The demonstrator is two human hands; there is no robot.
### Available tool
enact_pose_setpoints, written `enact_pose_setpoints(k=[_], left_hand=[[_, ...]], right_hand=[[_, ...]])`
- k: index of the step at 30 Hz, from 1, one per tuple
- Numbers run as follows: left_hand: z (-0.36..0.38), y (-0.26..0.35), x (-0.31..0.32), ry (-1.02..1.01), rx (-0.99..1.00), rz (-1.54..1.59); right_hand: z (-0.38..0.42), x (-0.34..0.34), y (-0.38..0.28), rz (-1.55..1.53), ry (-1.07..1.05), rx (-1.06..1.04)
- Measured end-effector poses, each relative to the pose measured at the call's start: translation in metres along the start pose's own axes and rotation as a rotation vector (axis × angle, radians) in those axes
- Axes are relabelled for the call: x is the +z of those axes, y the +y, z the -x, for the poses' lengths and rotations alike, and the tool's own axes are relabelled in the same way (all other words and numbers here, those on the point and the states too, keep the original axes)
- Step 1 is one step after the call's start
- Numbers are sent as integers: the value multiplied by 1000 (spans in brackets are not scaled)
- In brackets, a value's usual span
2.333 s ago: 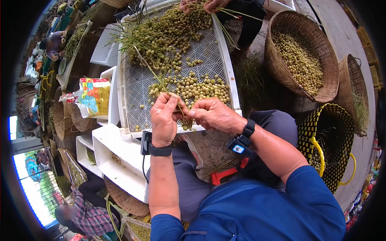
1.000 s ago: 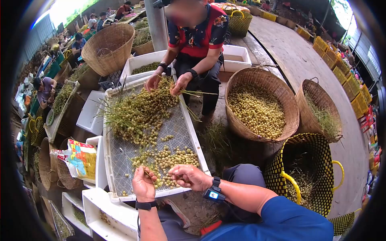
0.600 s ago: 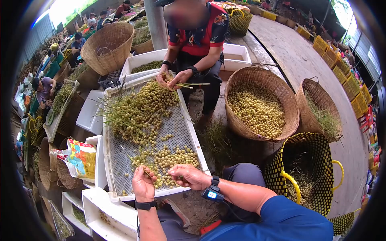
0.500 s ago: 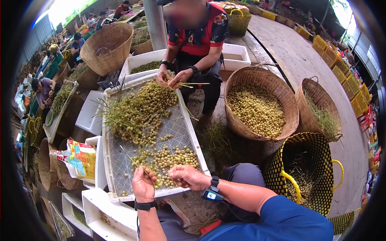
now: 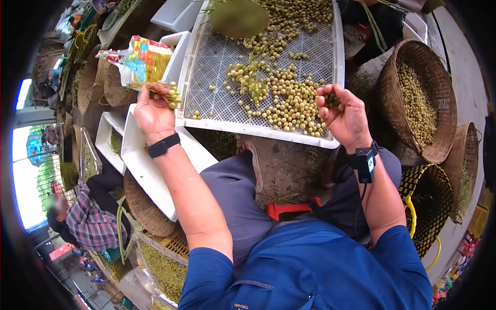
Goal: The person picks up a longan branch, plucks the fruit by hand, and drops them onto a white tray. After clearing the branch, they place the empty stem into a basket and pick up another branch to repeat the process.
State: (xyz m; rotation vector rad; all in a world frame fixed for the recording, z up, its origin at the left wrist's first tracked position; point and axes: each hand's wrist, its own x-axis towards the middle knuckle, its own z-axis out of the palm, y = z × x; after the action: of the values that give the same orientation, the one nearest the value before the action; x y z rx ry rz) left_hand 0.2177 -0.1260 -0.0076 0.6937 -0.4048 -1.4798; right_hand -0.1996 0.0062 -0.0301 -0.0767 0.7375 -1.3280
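My left hand (image 5: 156, 112) is beyond the tray's near left corner, its fingers closed on a fruit sprig (image 5: 173, 95) with several small round yellow-green fruits. Over the near right corner, my right hand (image 5: 347, 116) is turned palm up, with curled fingers around a few small round fruits (image 5: 333, 101). Between the hands lies the white mesh tray (image 5: 258, 130), on which loose fruits (image 5: 294, 98) are spread. A clump of fruits still on thin stems (image 5: 256, 89) lies among them.
Right of the tray stands a wicker basket (image 5: 385, 85) of fruits, with a yellow-and-black woven basket (image 5: 413, 181) nearer me. White foam boxes (image 5: 150, 155) and a printed bag (image 5: 147, 62) are at the left. A red object (image 5: 289, 209) lies between my legs. Another person (image 5: 98, 222) sits far left.
My view has swung down and to the left. My hands have moved apart, left hand leftward with the sprig, right hand rightward with fruits in its fingers.
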Motion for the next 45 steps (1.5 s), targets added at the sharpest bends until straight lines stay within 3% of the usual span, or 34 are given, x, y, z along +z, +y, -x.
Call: enact_pose_setpoints(k=[3,9,14,15,17,19,21,29,32,34,38,45], left_hand=[[14,16,-5,4,37,28],[19,23,-2,35,59,22],[16,20,-3,-40,83,-86],[19,19,0,-106,106,-177],[29,14,20,-21,140,-223],[33,12,30,-8,115,-302],[31,3,35,-22,38,-314],[43,-67,69,-120,-265,-277],[52,-94,79,-148,-392,-233],[55,-112,81,-137,-412,-207],[55,-137,79,-85,-490,-93],[57,-162,77,10,-503,-65]], right_hand=[[5,13,19,76,40,58],[9,92,104,428,-137,158],[-38,88,193,1104,-402,104],[-42,85,198,1110,-408,100],[-40,76,200,973,-390,160],[-31,68,195,630,-274,247],[-16,72,163,646,-266,242],[-4,65,77,996,-160,-167],[-9,54,71,871,-140,-194],[-8,50,69,728,-115,-121],[-8,33,68,761,-97,41],[-7,35,63,614,-83,85]])
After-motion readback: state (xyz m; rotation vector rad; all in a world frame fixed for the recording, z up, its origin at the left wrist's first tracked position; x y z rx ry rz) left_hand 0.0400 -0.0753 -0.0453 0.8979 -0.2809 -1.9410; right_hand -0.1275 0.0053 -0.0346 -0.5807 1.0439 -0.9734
